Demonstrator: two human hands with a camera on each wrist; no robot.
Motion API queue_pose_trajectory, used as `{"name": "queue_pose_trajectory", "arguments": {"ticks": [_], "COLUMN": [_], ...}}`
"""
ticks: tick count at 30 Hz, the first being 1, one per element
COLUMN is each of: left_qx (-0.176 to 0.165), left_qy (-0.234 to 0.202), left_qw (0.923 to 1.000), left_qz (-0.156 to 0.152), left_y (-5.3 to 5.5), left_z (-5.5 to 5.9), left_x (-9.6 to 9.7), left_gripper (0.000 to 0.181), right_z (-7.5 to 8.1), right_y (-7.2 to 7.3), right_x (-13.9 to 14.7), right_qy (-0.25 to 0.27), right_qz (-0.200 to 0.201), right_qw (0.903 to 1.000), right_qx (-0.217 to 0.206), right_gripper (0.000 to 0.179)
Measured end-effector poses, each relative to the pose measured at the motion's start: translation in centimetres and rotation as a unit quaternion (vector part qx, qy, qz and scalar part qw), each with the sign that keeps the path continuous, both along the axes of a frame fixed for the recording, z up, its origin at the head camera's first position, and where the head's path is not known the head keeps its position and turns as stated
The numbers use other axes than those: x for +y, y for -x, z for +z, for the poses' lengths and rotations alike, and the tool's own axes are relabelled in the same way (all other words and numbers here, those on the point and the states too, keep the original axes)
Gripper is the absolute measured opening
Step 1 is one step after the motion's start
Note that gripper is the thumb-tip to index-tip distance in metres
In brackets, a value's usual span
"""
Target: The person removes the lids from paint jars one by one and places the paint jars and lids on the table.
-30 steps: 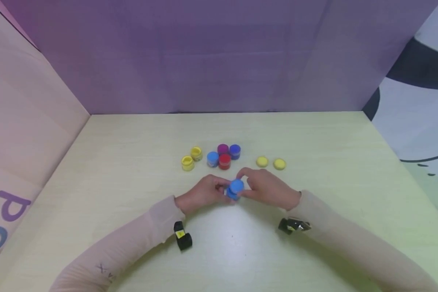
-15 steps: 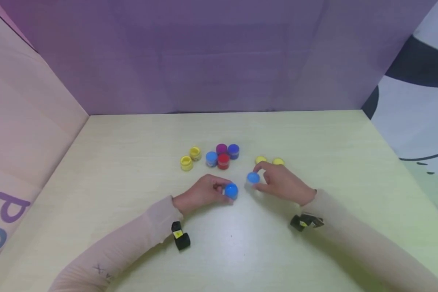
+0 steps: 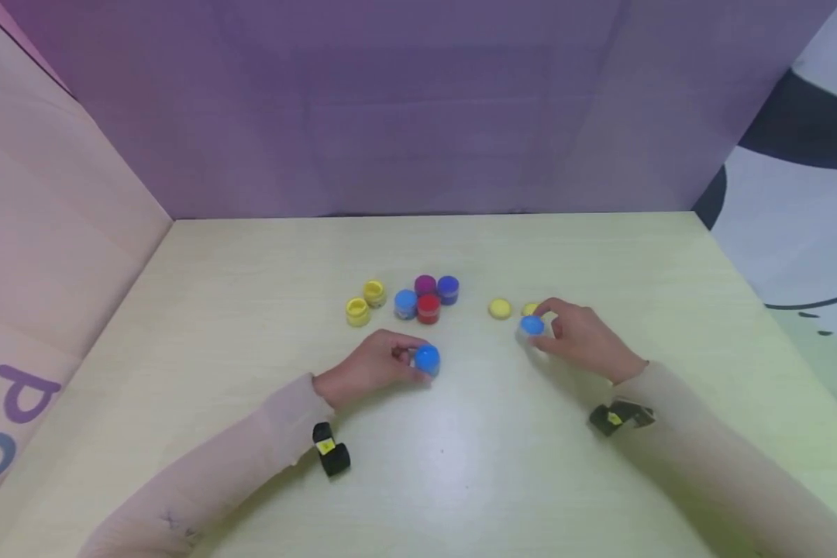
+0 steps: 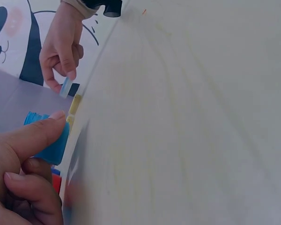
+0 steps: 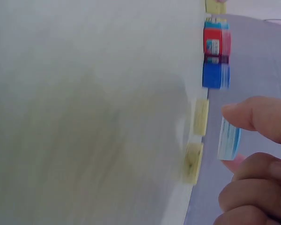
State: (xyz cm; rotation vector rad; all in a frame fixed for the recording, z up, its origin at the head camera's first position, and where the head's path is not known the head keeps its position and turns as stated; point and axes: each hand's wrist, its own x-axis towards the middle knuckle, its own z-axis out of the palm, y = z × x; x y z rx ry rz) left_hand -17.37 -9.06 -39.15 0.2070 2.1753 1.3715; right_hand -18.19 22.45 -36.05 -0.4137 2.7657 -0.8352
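My left hand pinches a blue jar between thumb and fingers; its threaded rim shows in the left wrist view, so the jar is uncapped. Off to the right, my right hand holds a blue lid by its edges, thumb on one side and a fingertip on the other. That lid looks pale and translucent along its side in the right wrist view. Just behind it lies a yellow lid, partly hidden, with another yellow lid to its left.
Two uncapped yellow jars, one nearer and one farther, stand at the left. Beside them is a cluster of capped jars: light blue, red, purple and dark blue. A purple wall rises behind the table.
The blue lid has come off the blue jar. My right hand has carried it right, close to the yellow lids, while my left hand has shifted slightly left with the jar.
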Motion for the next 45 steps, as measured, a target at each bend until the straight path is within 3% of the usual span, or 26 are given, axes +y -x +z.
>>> {"name": "queue_pose_trajectory", "arguments": {"ticks": [16, 26, 36, 45], "left_qx": [0.033, 0.057, 0.050, 0.035], "left_qy": [0.035, 0.031, 0.062, 0.054], "left_qw": [0.9978, 0.9963, 0.9926, 0.9922], "left_qz": [0.046, 0.057, 0.091, 0.107], "left_y": [0.5, 0.8, 1.2, 1.7], "left_z": [0.2, -0.2, -0.1, -0.3], "left_x": [-4.0, -6.5, -7.8, -8.1], "left_gripper": [0.044, 0.049, 0.051, 0.053], "right_z": [0.4, 0.5, 0.3, 0.6], "right_y": [1.0, 1.9, 2.4, 2.7], "right_x": [3.0, 4.7, 5.1, 4.5], "right_qy": [-0.056, -0.078, -0.094, -0.122], "right_qz": [-0.034, -0.033, -0.021, -0.005], "right_qw": [0.9978, 0.9964, 0.9951, 0.9922], "right_qx": [-0.006, -0.004, -0.024, -0.022], "right_gripper": [0.035, 0.036, 0.037, 0.034]}}
